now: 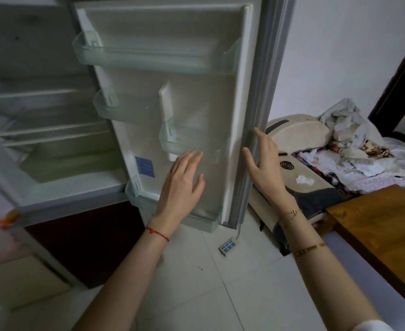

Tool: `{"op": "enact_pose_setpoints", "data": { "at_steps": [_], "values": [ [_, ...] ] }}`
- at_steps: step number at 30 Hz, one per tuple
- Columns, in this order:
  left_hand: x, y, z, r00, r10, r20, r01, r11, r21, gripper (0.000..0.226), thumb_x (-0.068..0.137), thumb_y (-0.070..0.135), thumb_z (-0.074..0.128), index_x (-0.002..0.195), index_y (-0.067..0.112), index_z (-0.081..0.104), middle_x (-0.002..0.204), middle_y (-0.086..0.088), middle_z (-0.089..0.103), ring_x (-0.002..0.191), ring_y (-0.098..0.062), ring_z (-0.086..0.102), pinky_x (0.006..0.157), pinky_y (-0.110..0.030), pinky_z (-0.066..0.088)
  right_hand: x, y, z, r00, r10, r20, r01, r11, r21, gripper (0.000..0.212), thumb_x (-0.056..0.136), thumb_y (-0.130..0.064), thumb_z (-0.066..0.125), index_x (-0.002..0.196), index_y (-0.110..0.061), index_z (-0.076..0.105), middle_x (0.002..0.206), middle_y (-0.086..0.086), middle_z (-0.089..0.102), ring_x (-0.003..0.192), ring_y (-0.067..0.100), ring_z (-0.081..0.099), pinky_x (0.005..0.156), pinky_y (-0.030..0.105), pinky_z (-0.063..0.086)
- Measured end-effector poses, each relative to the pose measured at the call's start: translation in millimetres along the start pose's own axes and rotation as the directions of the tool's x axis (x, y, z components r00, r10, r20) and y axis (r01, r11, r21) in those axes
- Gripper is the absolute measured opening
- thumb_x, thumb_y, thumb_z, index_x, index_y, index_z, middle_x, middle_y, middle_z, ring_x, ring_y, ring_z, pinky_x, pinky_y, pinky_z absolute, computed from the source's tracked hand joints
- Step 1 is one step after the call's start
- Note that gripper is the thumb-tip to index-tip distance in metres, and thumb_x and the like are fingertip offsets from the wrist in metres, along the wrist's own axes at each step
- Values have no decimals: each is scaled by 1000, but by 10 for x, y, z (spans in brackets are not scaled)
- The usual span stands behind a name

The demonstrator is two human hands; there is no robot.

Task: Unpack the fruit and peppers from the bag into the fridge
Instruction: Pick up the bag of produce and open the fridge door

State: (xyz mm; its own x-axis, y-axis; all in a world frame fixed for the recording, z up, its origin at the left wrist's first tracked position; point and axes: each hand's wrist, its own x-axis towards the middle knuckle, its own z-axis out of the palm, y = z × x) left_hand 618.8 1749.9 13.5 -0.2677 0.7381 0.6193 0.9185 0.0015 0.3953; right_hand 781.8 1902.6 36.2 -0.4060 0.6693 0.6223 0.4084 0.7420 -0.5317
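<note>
Standing open: fridge door (196, 96), its shelves bare. Your left hand (182, 185) hovers flat before it, fingers straight, holding nothing; your right hand (263, 161) rests straight-fingered against the door edge. Bag, fruit, peppers: not in view. Risk: door swinging onto the bedding (354, 149) if pushed wider.

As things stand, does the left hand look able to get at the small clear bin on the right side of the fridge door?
Probably yes. The left hand is open, holds nothing, and sits just below the small clear bin with nothing between them. The right hand is off at the door's edge, out of the way.
</note>
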Motion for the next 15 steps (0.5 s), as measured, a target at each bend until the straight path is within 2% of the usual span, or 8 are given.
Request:
{"op": "enact_pose_setpoints", "data": {
  "at_steps": [4, 6, 9, 12, 15],
  "values": [
    [-362, -140, -283, 994, -113, 8, 113, 994, -5, 50, 94, 26, 45, 142, 11, 44, 142, -6, 49, 132, -19, 44, 113, -32, 34, -333, -221, 109, 993, -39, 114, 34, 998, 44, 55, 100, -37, 48, 147, -11, 35, 149, 5, 43, 140, 18, 35, 118, 36, 28],
    [-563, -206, -420, 984, -177, 8, 177, 984, -7, 48, 95, 22, 50, 141, 10, 45, 142, -6, 49, 132, -18, 45, 114, -31, 34, -490, -326, 174, 985, -47, 169, 36, 997, 70, 55, 100, -38, 49, 147, -13, 36, 148, 4, 43, 140, 16, 34, 116, 30, 26],
    [-862, -275, -657, 968, -251, -5, 251, 968, 5, 46, 94, 18, 55, 138, 7, 48, 141, -6, 50, 132, -18, 46, 114, -34, 35, -696, -487, 283, 968, -78, 240, 59, 995, 86, 55, 99, -39, 50, 145, -13, 39, 144, 4, 46, 137, 16, 37, 114, 27, 28],
    [-1156, -335, -907, 950, -313, -17, 314, 948, 46, 45, 94, 19, 56, 138, 9, 50, 139, -5, 53, 130, -17, 48, 112, -27, 34, -886, -668, 393, 943, -110, 313, 82, 992, 100, 53, 99, -38, 50, 145, -14, 40, 142, 3, 48, 135, 16, 39, 109, 21, 23],
    [-1464, -405, -1124, 920, -391, -37, 392, 915, 97, 44, 94, 19, 57, 138, 11, 51, 139, -4, 54, 130, -15, 47, 110, -20, 30, -1063, -842, 491, 917, -146, 371, 99, 985, 141, 51, 99, -38, 50, 145, -15, 40, 140, 3, 49, 134, 17, 39, 109, 23, 26]
  ]
}}
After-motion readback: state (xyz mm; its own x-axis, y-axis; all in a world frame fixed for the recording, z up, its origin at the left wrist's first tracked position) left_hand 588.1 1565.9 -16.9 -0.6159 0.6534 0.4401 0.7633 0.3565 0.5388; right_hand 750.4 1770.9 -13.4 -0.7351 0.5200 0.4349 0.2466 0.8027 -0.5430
